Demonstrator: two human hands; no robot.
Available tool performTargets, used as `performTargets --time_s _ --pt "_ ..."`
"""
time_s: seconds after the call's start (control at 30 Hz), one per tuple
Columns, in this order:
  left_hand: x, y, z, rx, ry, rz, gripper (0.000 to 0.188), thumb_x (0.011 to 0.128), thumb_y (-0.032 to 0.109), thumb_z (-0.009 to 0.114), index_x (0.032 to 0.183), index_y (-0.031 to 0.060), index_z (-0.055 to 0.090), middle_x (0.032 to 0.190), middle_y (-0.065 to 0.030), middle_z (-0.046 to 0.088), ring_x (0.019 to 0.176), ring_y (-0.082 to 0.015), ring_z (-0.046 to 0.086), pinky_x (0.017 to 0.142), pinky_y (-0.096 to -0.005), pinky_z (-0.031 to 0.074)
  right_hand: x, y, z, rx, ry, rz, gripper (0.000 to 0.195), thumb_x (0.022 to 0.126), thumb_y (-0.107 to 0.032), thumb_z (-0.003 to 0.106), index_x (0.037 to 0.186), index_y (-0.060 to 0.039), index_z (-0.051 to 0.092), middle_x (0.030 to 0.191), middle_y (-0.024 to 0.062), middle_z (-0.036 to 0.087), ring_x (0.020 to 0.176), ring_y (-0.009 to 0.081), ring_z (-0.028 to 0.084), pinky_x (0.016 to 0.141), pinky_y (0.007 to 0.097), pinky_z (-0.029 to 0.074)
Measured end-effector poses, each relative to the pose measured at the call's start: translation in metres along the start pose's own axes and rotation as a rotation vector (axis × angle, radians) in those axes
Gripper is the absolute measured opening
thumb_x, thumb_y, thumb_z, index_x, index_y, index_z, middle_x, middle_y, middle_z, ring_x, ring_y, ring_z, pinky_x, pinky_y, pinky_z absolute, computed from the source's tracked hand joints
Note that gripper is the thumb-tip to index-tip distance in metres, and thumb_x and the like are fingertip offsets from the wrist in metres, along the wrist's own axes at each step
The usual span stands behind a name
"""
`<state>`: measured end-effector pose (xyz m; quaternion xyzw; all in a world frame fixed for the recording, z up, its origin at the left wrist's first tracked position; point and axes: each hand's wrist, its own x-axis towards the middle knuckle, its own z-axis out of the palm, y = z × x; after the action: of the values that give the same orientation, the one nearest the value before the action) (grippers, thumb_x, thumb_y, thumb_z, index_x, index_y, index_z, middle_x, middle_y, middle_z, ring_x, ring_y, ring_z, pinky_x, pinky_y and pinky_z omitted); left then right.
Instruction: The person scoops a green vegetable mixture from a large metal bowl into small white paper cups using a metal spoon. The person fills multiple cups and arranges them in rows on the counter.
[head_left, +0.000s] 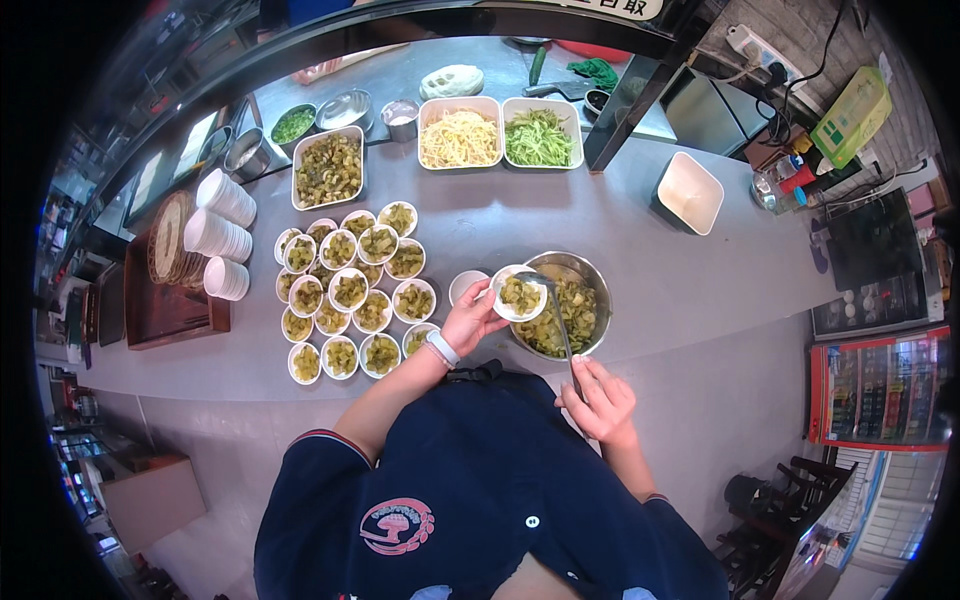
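My left hand (471, 319) holds a small white dish (519, 293) with chopped green pickled vegetables in it, over the left rim of a steel bowl (602, 289). More of the chopped vegetables (570, 315) lie in the bowl. My right hand (600, 401) grips the handle of a metal spoon (562, 322), its head at the dish. A white dish (466, 286) sits on the counter behind my left hand. Several filled dishes (381, 354) stand to the left, some stacked on others.
Stacks of white dishes (229, 240) stand by a wooden tray (180, 330) at left. Behind are tubs of pickled vegetables (328, 169), bean sprouts (459, 139) and shredded cucumber (541, 139). An empty white tub (690, 193) sits at right. A dark frame post (619, 116) rises at the back.
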<state>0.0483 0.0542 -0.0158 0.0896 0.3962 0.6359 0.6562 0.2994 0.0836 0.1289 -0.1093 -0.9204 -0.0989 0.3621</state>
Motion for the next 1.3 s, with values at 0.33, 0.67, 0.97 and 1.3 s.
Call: performTargets --time_s 0.33,0.67,0.97,1.3 --pt "-0.002 0.001 0.0 0.022 -0.017 -0.013 0.044 0.099 0.029 0.056 0.139 0.0151 0.041 0.126 -0.0054 0.058 0.108 -0.0205 0.062 0.087 -0.0369 0.054 -0.011 -0.008 0.014 0.124 -0.052 0.078 0.021 0.076 -0.025 0.075 0.086 -0.0098 0.065 0.104 0.0138 0.07 0.094 0.0255 0.068 0.066 0.0298 0.053" --pt "-0.003 0.0 0.002 0.034 -0.003 -0.012 0.043 0.1 0.029 0.055 0.138 0.0136 0.042 0.121 -0.0054 0.059 0.105 -0.019 0.063 0.087 -0.037 0.055 -0.004 -0.006 0.012 0.171 -0.066 0.091 0.019 0.076 -0.025 0.075 0.083 -0.0091 0.067 0.101 0.0125 0.07 0.09 0.0258 0.068 0.061 0.0306 0.051" --pt "-0.003 0.002 0.001 0.017 -0.004 -0.011 0.043 0.1 0.03 0.054 0.138 0.0148 0.042 0.124 -0.0057 0.058 0.108 -0.02 0.062 0.089 -0.0382 0.054 -0.009 -0.007 0.01 0.19 -0.045 0.107 0.021 0.076 -0.025 0.075 0.087 -0.0089 0.067 0.1 0.0114 0.07 0.092 0.0267 0.068 0.067 0.0312 0.052" --pt "-0.003 0.002 -0.007 -0.003 0.014 0.003 0.043 0.099 0.032 0.055 0.138 0.0148 0.043 0.126 -0.0053 0.058 0.108 -0.0214 0.062 0.09 -0.0379 0.053 -0.044 0.006 0.014 0.137 -0.132 0.508 0.016 0.075 -0.015 0.076 0.085 -0.0064 0.067 0.096 0.0103 0.07 0.088 0.0263 0.066 0.068 0.0344 0.054"
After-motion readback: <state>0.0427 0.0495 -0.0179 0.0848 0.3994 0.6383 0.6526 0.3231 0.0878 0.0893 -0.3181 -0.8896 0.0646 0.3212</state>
